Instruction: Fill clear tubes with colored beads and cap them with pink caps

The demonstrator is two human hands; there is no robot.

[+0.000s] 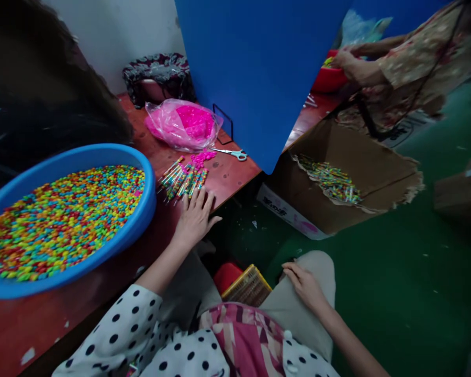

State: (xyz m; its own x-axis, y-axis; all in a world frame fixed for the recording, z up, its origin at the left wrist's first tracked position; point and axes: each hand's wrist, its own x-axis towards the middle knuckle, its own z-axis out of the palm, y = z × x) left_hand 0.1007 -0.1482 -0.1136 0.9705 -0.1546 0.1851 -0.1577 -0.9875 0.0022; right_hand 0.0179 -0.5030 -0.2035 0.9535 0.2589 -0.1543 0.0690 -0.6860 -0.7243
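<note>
- L hand (194, 220) flat on red-brown wooden table (227, 180), fingers spread, pinching nothing, just below loose bundle of slim multicoloured beaded sticks (182, 179); prob. steadying body.
- R hand (304, 285) on beige trouser knee (316, 264), fingers loosely together, empty.
- Round blue plastic basin (113, 156) of multicoloured beads (63, 222) left of bundle, prob. kept within reach.
</note>
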